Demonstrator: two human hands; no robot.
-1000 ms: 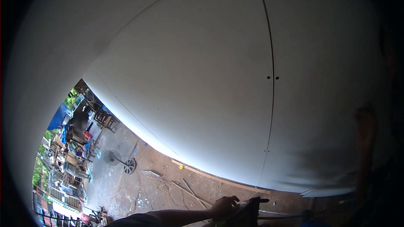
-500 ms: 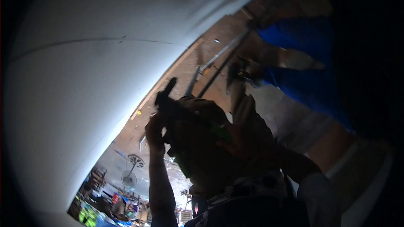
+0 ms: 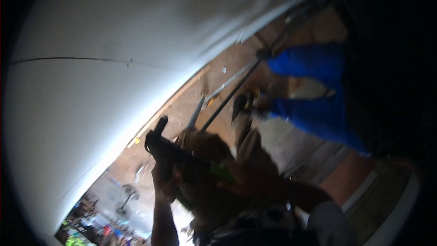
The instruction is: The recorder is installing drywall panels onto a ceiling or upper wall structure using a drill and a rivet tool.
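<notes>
Blurred in the head view, my left hand [image 3: 165, 182] grips a dark elongated tool [image 3: 161, 143] with green parts, held over my tan-trousered lap. My right hand [image 3: 241, 177] is at the green part [image 3: 221, 171] of that tool, its fingers dark and too smeared to read clearly. My leg [image 3: 246, 141] in tan trousers extends down to a dark shoe [image 3: 239, 108]. A large white panel [image 3: 82, 100] with a seam and small holes fills the upper left, close by.
A co-worker's legs [image 3: 309, 118] in blue trousers stand at the right, beside long dark bars [image 3: 227, 100]. Below are the dirty floor [image 3: 123, 164], a wooden strip [image 3: 170, 102], a standing fan [image 3: 130, 193] and jumbled clutter [image 3: 93, 223] at the lower left.
The view has swung from the white panel down toward my lap and the blue-trousered legs. Both my hands have come to the dark tool, which has lately shifted lower and leftward in view.
</notes>
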